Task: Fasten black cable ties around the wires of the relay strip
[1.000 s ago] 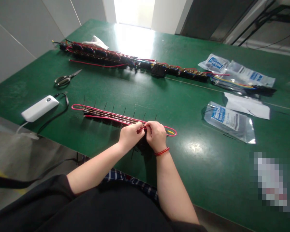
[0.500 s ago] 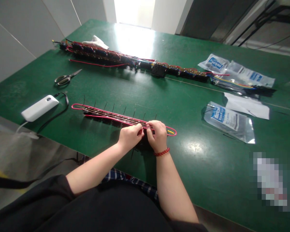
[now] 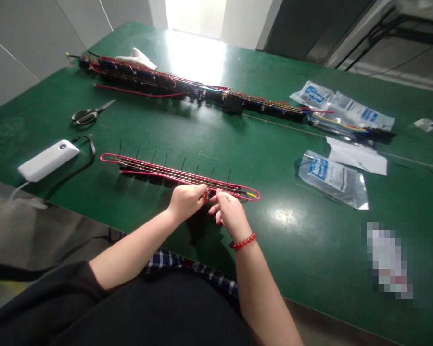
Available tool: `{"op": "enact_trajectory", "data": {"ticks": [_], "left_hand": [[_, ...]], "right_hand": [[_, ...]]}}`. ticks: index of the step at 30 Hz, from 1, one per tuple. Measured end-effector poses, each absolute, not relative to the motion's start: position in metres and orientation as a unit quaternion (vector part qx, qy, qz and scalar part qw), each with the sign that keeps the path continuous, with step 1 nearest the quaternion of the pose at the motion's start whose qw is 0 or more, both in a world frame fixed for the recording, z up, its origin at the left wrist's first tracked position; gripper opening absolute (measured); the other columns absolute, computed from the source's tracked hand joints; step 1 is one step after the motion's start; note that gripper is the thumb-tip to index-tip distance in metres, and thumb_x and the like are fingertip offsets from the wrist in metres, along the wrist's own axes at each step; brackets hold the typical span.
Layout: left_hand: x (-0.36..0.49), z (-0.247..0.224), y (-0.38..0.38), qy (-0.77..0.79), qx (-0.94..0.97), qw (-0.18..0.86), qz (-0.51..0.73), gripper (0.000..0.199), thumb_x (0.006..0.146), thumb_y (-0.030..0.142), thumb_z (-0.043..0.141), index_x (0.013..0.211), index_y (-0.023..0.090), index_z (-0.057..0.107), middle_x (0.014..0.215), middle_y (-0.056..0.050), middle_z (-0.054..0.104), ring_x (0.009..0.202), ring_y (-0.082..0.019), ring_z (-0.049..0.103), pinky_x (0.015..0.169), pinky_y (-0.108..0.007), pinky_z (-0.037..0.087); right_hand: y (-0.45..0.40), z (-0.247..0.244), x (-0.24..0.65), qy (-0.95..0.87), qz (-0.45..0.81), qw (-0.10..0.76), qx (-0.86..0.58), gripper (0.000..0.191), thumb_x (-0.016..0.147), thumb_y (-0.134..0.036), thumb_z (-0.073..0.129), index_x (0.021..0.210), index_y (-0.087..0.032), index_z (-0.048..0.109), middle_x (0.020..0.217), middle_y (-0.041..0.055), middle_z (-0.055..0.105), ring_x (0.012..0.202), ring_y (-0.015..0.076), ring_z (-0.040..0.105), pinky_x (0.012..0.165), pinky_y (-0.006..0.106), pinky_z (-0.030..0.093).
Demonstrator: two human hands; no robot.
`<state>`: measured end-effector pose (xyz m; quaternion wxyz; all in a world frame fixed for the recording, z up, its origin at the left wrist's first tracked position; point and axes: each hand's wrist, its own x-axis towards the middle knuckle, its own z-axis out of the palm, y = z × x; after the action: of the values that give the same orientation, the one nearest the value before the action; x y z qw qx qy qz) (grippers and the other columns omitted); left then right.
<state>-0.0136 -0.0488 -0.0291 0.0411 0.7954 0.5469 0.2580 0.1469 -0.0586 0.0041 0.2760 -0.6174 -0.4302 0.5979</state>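
Observation:
A flat assembly of black connectors on parallel thin wires (image 3: 166, 174) lies on the green table, ringed by a loop of pink-red wire (image 3: 144, 160), with thin black pins standing along its far side. My left hand (image 3: 186, 202) pinches the wires near the strip's right part. My right hand (image 3: 230, 214), with a red bead bracelet (image 3: 243, 241) on its wrist, sits just below the strip. Its fingertips are close to the wires, slightly parted, with nothing visible in them. Both hands hide the strip's near side.
A long wired connector harness (image 3: 187, 86) runs across the far table. Scissors (image 3: 88, 115), a white power bank (image 3: 48, 160) with a black cable, printed plastic bags (image 3: 332, 180), white paper (image 3: 357, 157) and a pixelated object (image 3: 388, 259) surround the work.
My right hand has come off the wires and drawn back toward me, its fingers parting. My left hand stays on the strip. The whole view has shifted slightly.

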Motion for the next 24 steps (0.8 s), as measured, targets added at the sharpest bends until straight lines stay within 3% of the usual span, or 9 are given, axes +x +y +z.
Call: {"op": "enact_trajectory", "data": {"ticks": [6, 14, 24], "left_hand": [[-0.013, -0.029, -0.049, 0.535, 0.804, 0.058, 0.253, 0.024, 0.095, 0.026, 0.051, 0.078, 0.021, 0.067, 0.070, -0.003, 0.070, 0.067, -0.015, 0.064, 0.062, -0.025, 0.038], [-0.020, -0.035, -0.047, 0.502, 0.832, 0.069, 0.224, 0.022, 0.095, 0.023, 0.050, 0.084, 0.021, 0.069, 0.077, -0.003, 0.073, 0.071, -0.015, 0.066, 0.066, -0.026, 0.042], [-0.035, -0.028, -0.038, 0.470, 0.840, 0.000, 0.272, 0.017, 0.094, 0.023, 0.054, 0.094, 0.023, 0.071, 0.089, -0.004, 0.068, 0.090, -0.020, 0.060, 0.089, -0.035, 0.045]], "right_hand": [[-0.051, -0.003, 0.138, -0.403, 0.622, 0.287, -0.607, 0.043, 0.090, -0.060, 0.052, 0.076, -0.020, 0.055, 0.046, -0.0042, 0.056, 0.031, 0.0071, 0.043, 0.034, 0.018, 0.030], [-0.054, -0.021, 0.131, -0.395, 0.616, 0.315, -0.605, 0.029, 0.084, -0.041, 0.059, 0.065, -0.020, 0.050, 0.047, -0.0074, 0.050, 0.034, 0.0047, 0.038, 0.035, 0.017, 0.029], [-0.062, -0.013, 0.126, -0.394, 0.565, 0.327, -0.647, 0.013, 0.084, -0.033, 0.056, 0.080, -0.021, 0.055, 0.048, -0.0075, 0.056, 0.033, 0.0070, 0.045, 0.036, 0.018, 0.034]]}}
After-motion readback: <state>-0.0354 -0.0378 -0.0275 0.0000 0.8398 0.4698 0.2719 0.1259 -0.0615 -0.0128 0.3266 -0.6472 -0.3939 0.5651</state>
